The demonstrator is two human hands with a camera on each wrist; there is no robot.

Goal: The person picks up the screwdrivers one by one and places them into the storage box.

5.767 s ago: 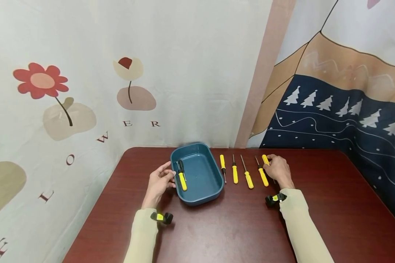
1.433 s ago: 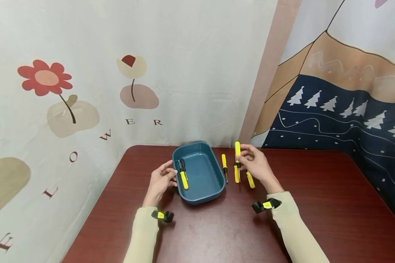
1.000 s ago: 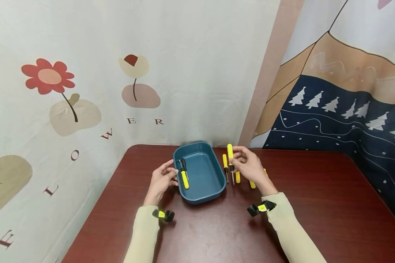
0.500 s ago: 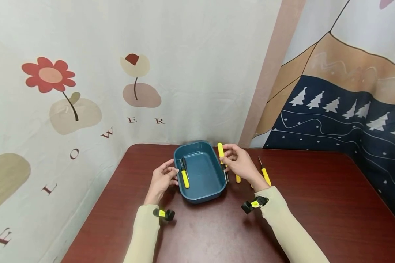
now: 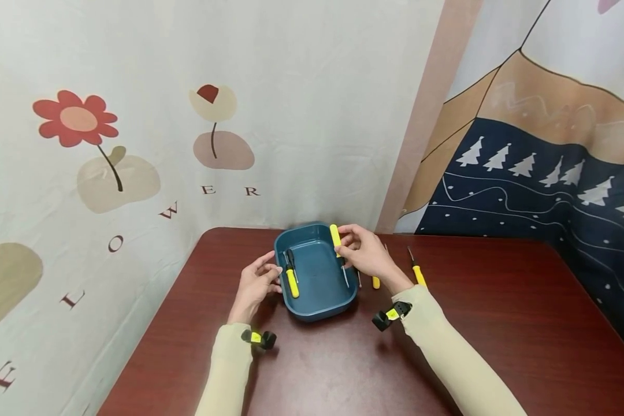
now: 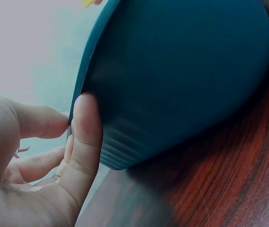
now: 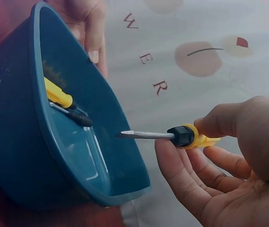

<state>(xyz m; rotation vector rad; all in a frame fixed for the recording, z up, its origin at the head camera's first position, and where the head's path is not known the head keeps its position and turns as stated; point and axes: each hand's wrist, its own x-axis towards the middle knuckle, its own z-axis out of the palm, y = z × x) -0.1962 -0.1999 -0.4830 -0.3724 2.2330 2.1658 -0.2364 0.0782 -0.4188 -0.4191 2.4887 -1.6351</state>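
Observation:
My left hand pinches the left rim of a blue plastic basin; the left wrist view shows the thumb and fingers on either side of that rim. In my right hand is a flat-blade screwdriver with a yellow handle and black collar. It is held above the right side of the basin, its blade pointing down in the head view. Inside the basin, along its left wall, lie a yellow-handled screwdriver and a black-handled screwdriver.
Right of the basin on the dark red table lie more yellow screwdrivers, partly hidden by my right hand and forearm. One yellow handle shows below the hand; another screwdriver lies farther right. A printed curtain hangs behind the table.
My right hand has picked up the rightmost screwdriver from the table and carried it left, past the others, to over the basin. My left hand has stayed at the rim.

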